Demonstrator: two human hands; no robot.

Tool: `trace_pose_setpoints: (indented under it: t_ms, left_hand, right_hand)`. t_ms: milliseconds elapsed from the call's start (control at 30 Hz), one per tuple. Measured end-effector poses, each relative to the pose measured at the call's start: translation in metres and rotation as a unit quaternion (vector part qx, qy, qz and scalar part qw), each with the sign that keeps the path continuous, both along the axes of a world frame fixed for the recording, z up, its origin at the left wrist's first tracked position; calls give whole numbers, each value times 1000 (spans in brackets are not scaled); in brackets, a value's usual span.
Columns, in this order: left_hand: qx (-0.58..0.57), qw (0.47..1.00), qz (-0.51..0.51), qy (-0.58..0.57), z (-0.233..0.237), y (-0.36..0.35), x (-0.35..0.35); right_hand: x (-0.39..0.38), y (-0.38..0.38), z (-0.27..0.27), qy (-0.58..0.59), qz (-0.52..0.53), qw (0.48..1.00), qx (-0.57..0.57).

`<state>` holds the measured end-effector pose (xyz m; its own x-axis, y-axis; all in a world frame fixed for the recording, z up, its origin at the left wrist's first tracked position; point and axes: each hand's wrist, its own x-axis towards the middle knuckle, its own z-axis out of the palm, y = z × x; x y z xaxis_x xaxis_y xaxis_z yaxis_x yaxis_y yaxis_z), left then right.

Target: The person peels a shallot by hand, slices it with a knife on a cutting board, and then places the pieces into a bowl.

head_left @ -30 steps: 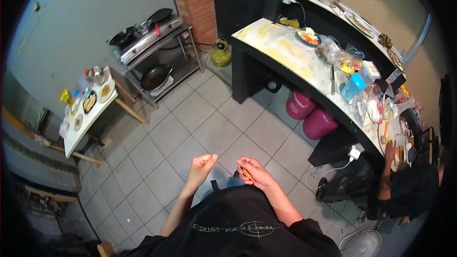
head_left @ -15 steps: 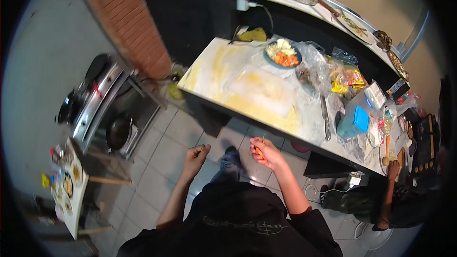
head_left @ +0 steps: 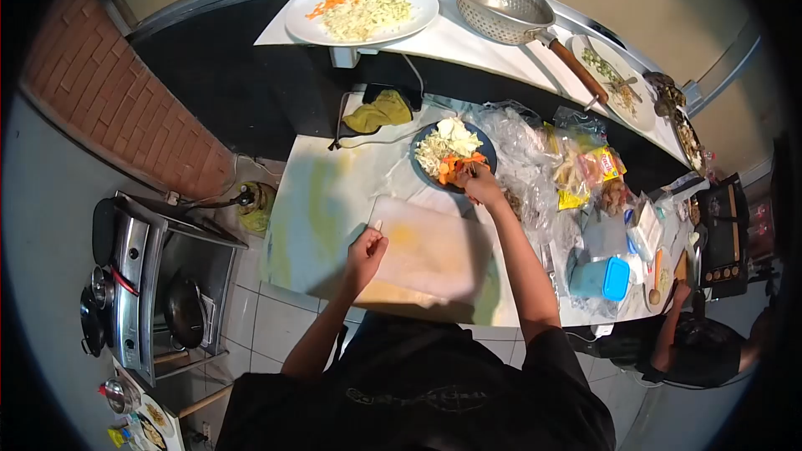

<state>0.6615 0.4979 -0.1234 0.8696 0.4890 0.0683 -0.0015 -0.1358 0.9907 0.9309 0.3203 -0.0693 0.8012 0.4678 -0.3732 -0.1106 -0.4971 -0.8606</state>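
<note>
My right hand (head_left: 482, 185) reaches over the dark plate (head_left: 422, 169), its bent fingertips down at the carrot pieces (head_left: 455, 165). Its fingers are closed on carrot pieces, though the fingertips are partly hidden. Beside the carrots on that plate lie pale shredded vegetables (head_left: 433, 150) and white chunks (head_left: 455, 134). Over the left edge of the white cutting board (head_left: 434, 255), my left hand (head_left: 364, 257) is closed. A small pale bit shows at its fingertips, too small to name.
Plastic bags (head_left: 522, 142) and a blue-lidded container (head_left: 616, 278) crowd the table's right side. A ledge behind holds a white plate of shredded vegetables (head_left: 368, 12) and a strainer (head_left: 501, 8). A stove (head_left: 129, 267) stands left. Another person's hand (head_left: 681, 292) is far right.
I have moved up to the table. My right hand went from the table's front edge to the plate, carrying carrot pieces. My left hand moved over the board, still closed.
</note>
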Motion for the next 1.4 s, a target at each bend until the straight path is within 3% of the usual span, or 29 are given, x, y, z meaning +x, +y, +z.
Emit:
trace_pose_setpoints:
  t_ms: [33, 100, 133, 167, 233, 367, 467, 667, 767, 900, 1067, 1200, 1300, 1367, 1400]
  left_hand:
    - [-2, 1000, 0, 2, 0, -3, 3]
    - [129, 991, 30, 31, 2, -10, 10]
    - [156, 986, 34, 42, 7, -15, 12]
    - [154, 986, 36, 51, 3, -18, 11]
    - [357, 934, -2, -3, 11, -19, 16]
    - [410, 908, 56, 63, 5, -32, 15]
    - [414, 901, 52, 116, 13, -34, 17]
    - [419, 891, 59, 163, 5, -39, 13]
    - [408, 901, 49, 140, 11, -38, 14]
    - [385, 912, 43, 136, 14, -36, 13]
    - [300, 952, -17, 58, 4, -21, 18]
    - [198, 978, -35, 51, 22, -11, 27]
    - [208, 972, -90, 64, 40, 4, 37]
    - [411, 886, -208, 56, 48, 17, 40]
    - [403, 887, -215, 67, 33, 21, 38]
  right_hand:
    - [8, 2, 0, 2, 0, 1000, -2]
    - [20, 9, 2, -56, -12, 998, -28]
    - [20, 9, 23, -59, 20, 995, -77]
    - [28, 5, 8, -52, 24, 995, -78]
    - [41, 1, -15, -258, 82, 961, -53]
    - [46, -11, -12, -184, 95, 978, -19]
    - [42, -14, 14, -186, 80, 979, -8]
    - [36, -17, -1, -197, 23, 980, 33]
    - [31, -16, 8, -235, -30, 971, 25]
    - [32, -21, 11, -198, -63, 977, 41]
    - [21, -26, 9, -124, -90, 985, 85]
    - [-3, -35, 11, -121, -39, 986, 110]
    - [-36, -36, 33, -92, -6, 991, 95]
    - [-54, -35, 34, 28, -32, 977, 208]
    - [-62, -30, 41, 52, -49, 976, 207]
